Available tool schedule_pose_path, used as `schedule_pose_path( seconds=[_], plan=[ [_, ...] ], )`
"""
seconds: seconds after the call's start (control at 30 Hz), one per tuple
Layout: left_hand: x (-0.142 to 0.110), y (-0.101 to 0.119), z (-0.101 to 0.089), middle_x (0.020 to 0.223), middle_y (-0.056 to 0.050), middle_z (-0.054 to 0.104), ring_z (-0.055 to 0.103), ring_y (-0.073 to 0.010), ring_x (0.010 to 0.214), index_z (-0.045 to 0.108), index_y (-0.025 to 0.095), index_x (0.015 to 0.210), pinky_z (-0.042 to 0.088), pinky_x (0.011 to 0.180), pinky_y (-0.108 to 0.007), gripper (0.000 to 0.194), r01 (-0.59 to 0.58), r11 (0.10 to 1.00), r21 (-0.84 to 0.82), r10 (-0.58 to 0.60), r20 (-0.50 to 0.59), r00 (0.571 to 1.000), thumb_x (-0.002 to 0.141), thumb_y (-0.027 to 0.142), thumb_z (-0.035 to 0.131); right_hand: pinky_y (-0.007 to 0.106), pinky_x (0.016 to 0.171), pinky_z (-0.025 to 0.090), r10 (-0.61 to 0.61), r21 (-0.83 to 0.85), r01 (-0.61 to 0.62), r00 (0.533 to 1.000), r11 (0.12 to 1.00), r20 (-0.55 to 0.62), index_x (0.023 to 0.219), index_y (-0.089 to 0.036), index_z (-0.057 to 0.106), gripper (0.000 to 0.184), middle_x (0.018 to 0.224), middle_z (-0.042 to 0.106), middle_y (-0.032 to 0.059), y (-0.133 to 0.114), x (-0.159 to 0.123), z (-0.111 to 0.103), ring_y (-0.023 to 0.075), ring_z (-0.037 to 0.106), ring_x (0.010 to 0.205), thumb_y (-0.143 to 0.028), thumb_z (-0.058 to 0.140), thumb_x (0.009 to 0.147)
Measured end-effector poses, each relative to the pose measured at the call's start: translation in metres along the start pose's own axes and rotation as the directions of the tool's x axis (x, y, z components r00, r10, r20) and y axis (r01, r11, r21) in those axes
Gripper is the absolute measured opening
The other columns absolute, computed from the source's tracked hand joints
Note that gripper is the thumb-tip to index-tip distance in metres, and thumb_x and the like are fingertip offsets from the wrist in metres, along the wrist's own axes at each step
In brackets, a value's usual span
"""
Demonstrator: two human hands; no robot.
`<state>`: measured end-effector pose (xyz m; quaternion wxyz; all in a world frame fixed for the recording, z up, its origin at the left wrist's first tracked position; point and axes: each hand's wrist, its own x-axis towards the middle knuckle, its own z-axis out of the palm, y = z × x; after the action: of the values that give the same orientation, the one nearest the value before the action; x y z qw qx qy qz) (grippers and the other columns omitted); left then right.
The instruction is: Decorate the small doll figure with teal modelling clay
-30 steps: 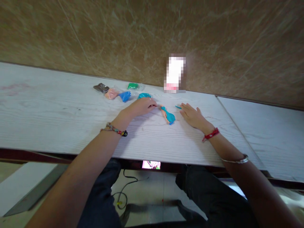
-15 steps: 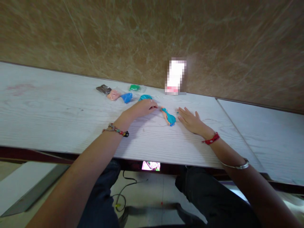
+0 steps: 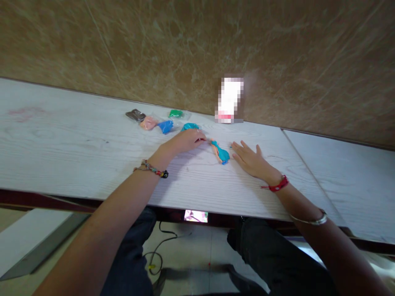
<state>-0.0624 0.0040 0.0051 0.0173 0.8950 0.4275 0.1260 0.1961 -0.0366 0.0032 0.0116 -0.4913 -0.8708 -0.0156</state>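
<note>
A small shaped piece of modelling clay [image 3: 221, 154], turquoise on top with peach along its left side and blue at its lower end, lies between my hands on the white wood-grain table [image 3: 191, 185]. My left hand [image 3: 185, 140] rests to its left, fingers curled together; what they pinch, if anything, is hidden. Just behind that hand is a bag of turquoise clay [image 3: 189, 126], partly covered. To the right, my right hand [image 3: 251, 160] lies flat, palm down, with its fingers stretched out. A tiny teal bit [image 3: 231, 146] shows at its fingertips.
Clear bags of brown clay [image 3: 135, 115], peach clay [image 3: 149, 122], blue clay [image 3: 166, 126] and green clay [image 3: 175, 113] lie along the back left. A phone with a blurred bright screen [image 3: 230, 98] leans on the marbled wall [image 3: 173, 49]. Another lit screen [image 3: 196, 216] sits below the table's front edge.
My right hand has shifted very slightly, its fingers still stretched out. The left hand and the clay piece stay nearly where they were; the view has moved a little.
</note>
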Motion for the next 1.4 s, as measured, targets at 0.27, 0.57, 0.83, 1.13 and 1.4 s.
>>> schedule_pose_path(
  seconds=[0.27, 0.57, 0.83, 1.13, 1.4],
  plan=[
    [-0.001, 0.0, 0.0, 0.101, -0.008, 0.065, 0.057, -0.0154, 0.092, 0.064, 0.015, 0.105, 0.04, 0.081, -0.026, 0.031, 0.001, 1.0, -0.009, -0.001, -0.01, 1.0, 0.091, 0.023, 0.038, 0.068, 0.103, 0.017, -0.05, -0.046, 0.048, 0.998, 0.998, -0.046, 0.139, -0.024, 0.035, 0.048, 0.146, 0.036, 0.0052, -0.004, -0.002, -0.001, 0.0268, 0.026, 0.136, -0.035, 0.021, 0.095],
    [-0.002, 0.002, -0.001, 0.1, -0.007, 0.065, 0.056, -0.0152, 0.091, 0.064, 0.015, 0.105, 0.039, 0.08, -0.026, 0.031, -0.001, 1.0, 0.006, 0.001, 0.001, 1.0, 0.091, 0.023, 0.038, 0.068, 0.102, 0.019, -0.046, -0.021, 0.044, 0.997, 0.999, -0.062, 0.138, -0.021, 0.037, 0.047, 0.145, 0.037, 0.0055, -0.007, 0.001, -0.001, 0.025, 0.027, 0.136, -0.032, 0.02, 0.095],
    [-0.001, 0.0, -0.001, 0.1, -0.008, 0.065, 0.057, -0.0156, 0.09, 0.065, 0.015, 0.104, 0.04, 0.08, -0.026, 0.031, -0.015, 1.0, 0.02, 0.015, 0.003, 1.0, 0.09, 0.023, 0.038, 0.062, 0.104, 0.022, 0.002, 0.049, 0.003, 0.994, 0.999, -0.109, 0.14, -0.02, 0.033, 0.049, 0.146, 0.034, 0.0074, -0.008, 0.0, -0.002, 0.0243, 0.026, 0.136, -0.027, 0.021, 0.093],
    [-0.001, -0.003, 0.0, 0.1, -0.008, 0.065, 0.057, -0.0157, 0.091, 0.064, 0.015, 0.105, 0.04, 0.081, -0.026, 0.03, -0.017, 1.0, 0.021, 0.017, 0.006, 1.0, 0.09, 0.021, 0.039, 0.056, 0.102, 0.031, 0.06, 0.085, -0.051, 0.992, 0.995, -0.112, 0.136, -0.017, 0.04, 0.048, 0.141, 0.043, 0.0111, 0.007, 0.006, 0.004, 0.0254, 0.032, 0.133, -0.024, 0.025, 0.091],
    [0.0, -0.004, 0.002, 0.101, -0.008, 0.065, 0.057, -0.0158, 0.093, 0.064, 0.015, 0.104, 0.04, 0.083, -0.027, 0.03, -0.014, 1.0, 0.009, 0.014, 0.005, 1.0, 0.089, 0.02, 0.038, 0.06, 0.102, 0.028, 0.044, 0.072, -0.041, 0.998, 0.997, -0.041, 0.137, -0.018, 0.039, 0.048, 0.144, 0.038, 0.0075, 0.0, 0.005, 0.001, 0.0247, 0.029, 0.135, -0.027, 0.023, 0.092]
  ],
)
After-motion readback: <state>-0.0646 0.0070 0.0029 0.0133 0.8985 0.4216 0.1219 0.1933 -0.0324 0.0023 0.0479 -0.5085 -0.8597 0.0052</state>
